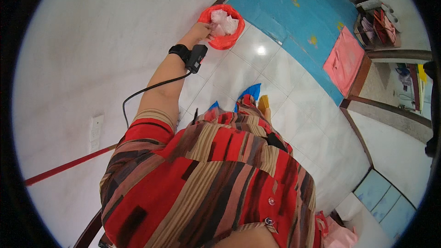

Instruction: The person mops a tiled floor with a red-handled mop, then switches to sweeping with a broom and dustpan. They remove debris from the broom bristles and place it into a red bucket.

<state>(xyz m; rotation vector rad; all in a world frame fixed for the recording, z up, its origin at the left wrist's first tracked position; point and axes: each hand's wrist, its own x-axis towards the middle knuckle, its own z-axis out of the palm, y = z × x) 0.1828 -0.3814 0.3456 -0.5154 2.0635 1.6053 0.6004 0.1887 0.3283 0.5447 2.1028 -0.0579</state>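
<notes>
My left hand (202,31) is at the near left edge of a small bin lined with a red plastic bag (222,44). Its fingers reach over the rim beside crumpled white tissues (225,24) inside. Whether they grip the bag or a tissue is not clear. A black strap on that wrist carries a small black device (197,58) with a cable running back along the arm. My right hand is out of view. Yellow bristles, apparently of a brush (263,102), show beside my blue-covered foot (252,91), most of the tool hidden behind my striped clothing.
A white wall (86,48) with a socket plate (96,132) rises at left. Blue matting (275,3) borders the white tiles (237,69), with a pink cloth (344,62) on it. Shoes on a rack (379,29) stand at far right. A pink bag (339,234) lies at lower right.
</notes>
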